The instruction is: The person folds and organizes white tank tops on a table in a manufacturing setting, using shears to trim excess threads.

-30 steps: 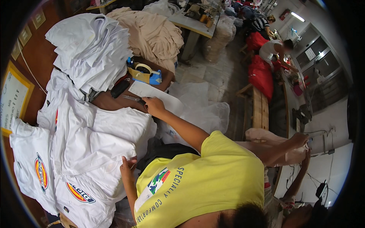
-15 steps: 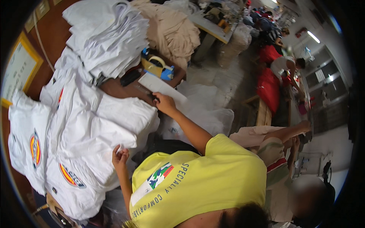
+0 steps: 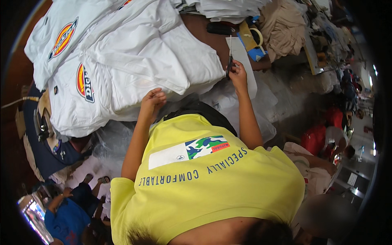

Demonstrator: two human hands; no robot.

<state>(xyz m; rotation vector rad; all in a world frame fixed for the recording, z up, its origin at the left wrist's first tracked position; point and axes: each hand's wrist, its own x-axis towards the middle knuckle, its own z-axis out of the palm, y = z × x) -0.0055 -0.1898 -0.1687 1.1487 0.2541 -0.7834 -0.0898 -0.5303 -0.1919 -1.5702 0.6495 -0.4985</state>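
Observation:
My right hand [image 3: 238,77] is closed on a pair of scissors [image 3: 230,61] with black handles, and their narrow metal blades point away from me. It is over the near edge of the table, next to a long white card [image 3: 245,57]. My left hand [image 3: 153,103] is beside the near edge of a white T-shirt [image 3: 139,61]; its fingers are loosely bent and slightly apart, with nothing seen in them. The T-shirt lies on top of a layered pile and has a red, yellow and blue printed patch [image 3: 85,83]. More white shirts [image 3: 87,24] lie to the left.
A black case [image 3: 219,27] and a tape roll [image 3: 257,37] in a blue and tan holder lie at the back of the brown table [image 3: 202,30]. Beige fabric [image 3: 281,28] is heaped at the back right. Clear plastic [image 3: 265,118] hangs below the edge. Other people work on both sides.
My view has turned, so the table now lies straight ahead. My right hand has raised the scissors, and their blades now show. My left hand stays near the shirt's edge.

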